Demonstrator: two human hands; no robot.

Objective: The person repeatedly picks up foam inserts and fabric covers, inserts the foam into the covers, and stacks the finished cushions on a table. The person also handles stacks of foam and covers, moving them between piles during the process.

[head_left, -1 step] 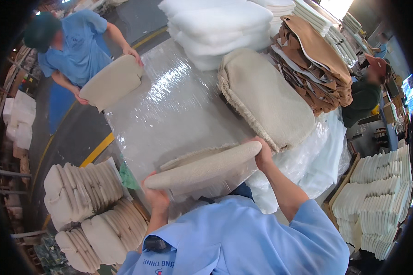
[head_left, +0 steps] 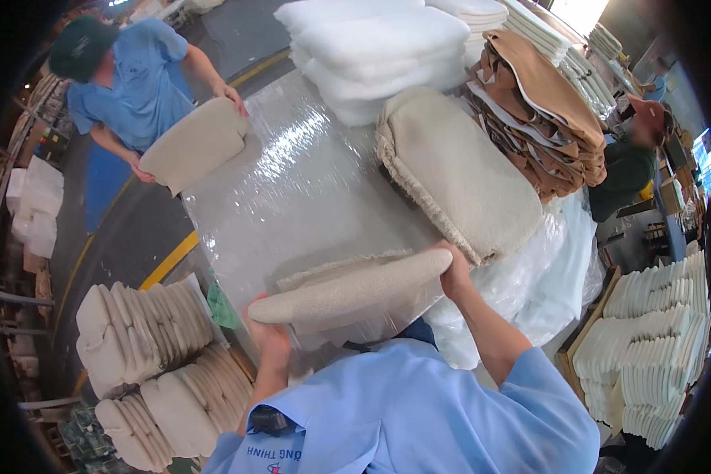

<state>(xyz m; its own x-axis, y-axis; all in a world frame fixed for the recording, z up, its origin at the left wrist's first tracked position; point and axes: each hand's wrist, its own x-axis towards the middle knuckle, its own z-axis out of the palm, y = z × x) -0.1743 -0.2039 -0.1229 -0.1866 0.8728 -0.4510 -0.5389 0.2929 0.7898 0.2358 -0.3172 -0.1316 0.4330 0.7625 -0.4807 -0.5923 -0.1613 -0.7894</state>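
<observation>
A beige fabric-covered cushion (head_left: 355, 294) is tilted up on its long edge at the near side of the plastic-covered table (head_left: 292, 213). My left hand (head_left: 269, 325) is closed on its left end, and my right hand (head_left: 455, 272) grips its right end; some fingers are hidden behind the cushion. A loose, frayed fabric edge (head_left: 344, 267) shows along its far side. Just beyond my right hand lies a stack of folded beige fabric (head_left: 462, 174) with fringed edges.
Across the table a co-worker (head_left: 138, 79) holds another beige cushion (head_left: 197, 146). White padding (head_left: 379, 47) and brown covers (head_left: 541, 118) are piled at the back. Stacked beige cushions (head_left: 146, 328) stand at the left, pale foam pieces (head_left: 640, 340) at the right.
</observation>
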